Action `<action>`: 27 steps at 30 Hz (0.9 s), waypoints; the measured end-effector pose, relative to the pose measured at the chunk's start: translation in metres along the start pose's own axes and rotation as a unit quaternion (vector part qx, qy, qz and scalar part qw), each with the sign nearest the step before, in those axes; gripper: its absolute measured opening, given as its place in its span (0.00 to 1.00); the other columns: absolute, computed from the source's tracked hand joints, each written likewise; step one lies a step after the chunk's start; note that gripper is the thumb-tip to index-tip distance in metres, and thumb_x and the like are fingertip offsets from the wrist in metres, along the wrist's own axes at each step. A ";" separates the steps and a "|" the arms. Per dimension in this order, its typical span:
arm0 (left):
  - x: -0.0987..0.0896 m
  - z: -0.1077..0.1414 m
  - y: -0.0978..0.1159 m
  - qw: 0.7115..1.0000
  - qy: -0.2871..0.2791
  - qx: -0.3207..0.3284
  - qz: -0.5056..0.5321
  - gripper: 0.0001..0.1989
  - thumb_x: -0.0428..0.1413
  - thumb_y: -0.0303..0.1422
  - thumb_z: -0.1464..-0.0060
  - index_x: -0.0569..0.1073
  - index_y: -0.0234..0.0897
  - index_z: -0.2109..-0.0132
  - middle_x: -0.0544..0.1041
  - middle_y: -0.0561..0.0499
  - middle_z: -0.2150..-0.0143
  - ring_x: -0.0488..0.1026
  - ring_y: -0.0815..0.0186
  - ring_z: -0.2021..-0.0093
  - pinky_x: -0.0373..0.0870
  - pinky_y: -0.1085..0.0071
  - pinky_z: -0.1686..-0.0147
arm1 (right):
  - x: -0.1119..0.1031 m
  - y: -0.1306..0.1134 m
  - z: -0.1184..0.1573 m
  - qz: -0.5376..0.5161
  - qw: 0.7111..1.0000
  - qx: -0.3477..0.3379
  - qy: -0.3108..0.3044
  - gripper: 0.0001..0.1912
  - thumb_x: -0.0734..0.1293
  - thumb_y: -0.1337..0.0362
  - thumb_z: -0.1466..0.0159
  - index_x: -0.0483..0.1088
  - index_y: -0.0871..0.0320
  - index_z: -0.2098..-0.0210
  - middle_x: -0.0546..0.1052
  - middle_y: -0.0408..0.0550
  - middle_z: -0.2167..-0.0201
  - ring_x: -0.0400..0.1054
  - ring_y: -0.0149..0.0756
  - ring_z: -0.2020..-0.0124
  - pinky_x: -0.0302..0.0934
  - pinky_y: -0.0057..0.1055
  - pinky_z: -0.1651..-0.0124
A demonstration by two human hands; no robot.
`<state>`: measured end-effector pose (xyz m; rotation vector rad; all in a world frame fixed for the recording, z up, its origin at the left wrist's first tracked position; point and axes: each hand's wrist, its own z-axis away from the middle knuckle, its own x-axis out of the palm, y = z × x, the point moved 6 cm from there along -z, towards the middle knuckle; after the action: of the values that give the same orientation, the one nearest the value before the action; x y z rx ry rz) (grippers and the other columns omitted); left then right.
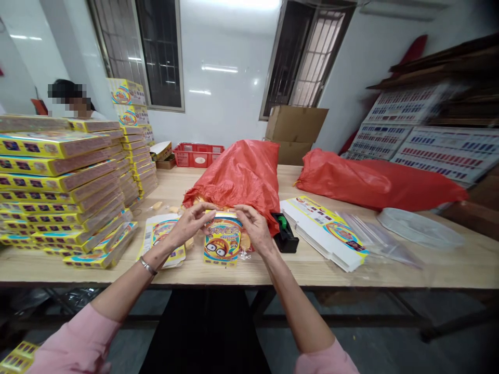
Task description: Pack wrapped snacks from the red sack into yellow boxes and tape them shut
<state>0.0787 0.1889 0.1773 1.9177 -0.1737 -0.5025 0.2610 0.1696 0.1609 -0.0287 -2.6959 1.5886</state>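
Both of my hands are raised over the wooden table [440, 265], close together. My left hand [189, 224] and my right hand [252, 227] pinch the top edge of a yellow cartoon-printed packet [223, 241] from either side. Crumbly snack pieces [245, 241] lie in clear plastic by its right edge. An open printed box [161, 240] lies below my left hand. A black tape dispenser [284, 234] with a green core stands to the right of my right hand, and a red plastic sack [237, 176] rises behind both hands.
Stacks of yellow boxes [58, 176] fill the table's left side. To the right lie a flattened printed carton [325, 234], clear plastic bags [376, 239], a round clear lid [419, 228] and a second red sack [374, 179]. A person [72, 98] sits beyond the stacks.
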 end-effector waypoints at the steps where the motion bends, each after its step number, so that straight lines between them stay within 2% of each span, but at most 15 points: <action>1: 0.000 -0.001 -0.002 1.000 -0.004 -0.001 -0.008 0.22 0.57 0.48 0.44 0.75 0.35 0.52 0.75 0.48 0.59 0.73 0.67 0.66 0.74 0.75 0.74 | 0.001 0.000 -0.001 0.002 1.000 -0.001 0.001 0.16 0.68 0.51 0.39 0.75 0.56 0.60 0.80 0.48 0.60 0.74 0.39 0.59 0.69 0.32 0.56; 4: -0.004 -0.005 -0.008 0.999 0.009 -0.004 -0.036 0.23 0.55 0.50 0.43 0.76 0.35 0.52 0.76 0.48 0.59 0.73 0.68 0.68 0.73 0.77 0.77 | 0.001 0.003 -0.002 0.019 1.000 -0.004 0.010 0.15 0.68 0.52 0.39 0.75 0.57 0.62 0.80 0.49 0.62 0.74 0.39 0.61 0.69 0.31 0.58; 7: -0.007 -0.007 -0.013 0.998 0.029 -0.014 -0.049 0.24 0.56 0.50 0.44 0.75 0.35 0.51 0.76 0.50 0.64 0.71 0.70 0.73 0.70 0.78 0.81 | 0.002 0.007 -0.002 0.031 0.999 0.001 0.028 0.15 0.68 0.52 0.40 0.74 0.58 0.64 0.79 0.48 0.65 0.74 0.38 0.64 0.68 0.30 0.61; 11: -0.006 -0.008 -0.015 0.999 0.019 -0.013 -0.038 0.22 0.56 0.49 0.44 0.75 0.35 0.53 0.74 0.53 0.69 0.70 0.73 0.78 0.69 0.78 0.81 | 0.001 0.008 -0.001 0.080 0.995 -0.014 0.054 0.15 0.66 0.52 0.38 0.73 0.58 0.67 0.78 0.46 0.69 0.73 0.37 0.67 0.66 0.29 0.64; 14: -0.005 -0.008 -0.014 0.999 0.019 -0.014 -0.035 0.21 0.57 0.49 0.45 0.74 0.35 0.56 0.72 0.55 0.73 0.68 0.73 0.80 0.67 0.78 0.83 | 0.002 0.008 -0.002 0.116 0.991 -0.033 0.052 0.15 0.65 0.52 0.37 0.73 0.58 0.67 0.78 0.45 0.70 0.73 0.36 0.67 0.64 0.28 0.64; 19: -0.005 -0.006 -0.009 0.997 0.056 0.000 -0.061 0.21 0.57 0.49 0.45 0.75 0.33 0.58 0.69 0.56 0.77 0.66 0.73 0.81 0.63 0.79 0.84 | 0.001 0.010 -0.004 0.136 0.989 -0.035 0.044 0.16 0.64 0.51 0.36 0.72 0.58 0.68 0.78 0.46 0.71 0.72 0.36 0.69 0.63 0.27 0.67; 24: -0.001 -0.006 -0.007 0.998 0.016 0.011 -0.061 0.22 0.56 0.47 0.43 0.75 0.34 0.51 0.71 0.55 0.75 0.65 0.73 0.81 0.63 0.78 0.84 | -0.004 0.009 -0.007 0.153 0.987 -0.049 0.017 0.18 0.63 0.51 0.36 0.73 0.59 0.69 0.77 0.46 0.72 0.71 0.35 0.71 0.63 0.27 0.68; 27: 0.000 -0.011 -0.006 0.997 -0.003 0.024 -0.075 0.22 0.54 0.48 0.42 0.76 0.35 0.50 0.77 0.51 0.67 0.68 0.72 0.79 0.65 0.77 0.82 | -0.007 0.002 -0.010 0.201 0.975 -0.097 -0.004 0.16 0.63 0.53 0.34 0.73 0.58 0.68 0.77 0.46 0.71 0.71 0.35 0.71 0.63 0.27 0.68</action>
<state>0.0824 0.2004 0.1755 1.9861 -0.0454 -0.6082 0.2686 0.1790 0.1644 -0.6061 -2.9820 1.3853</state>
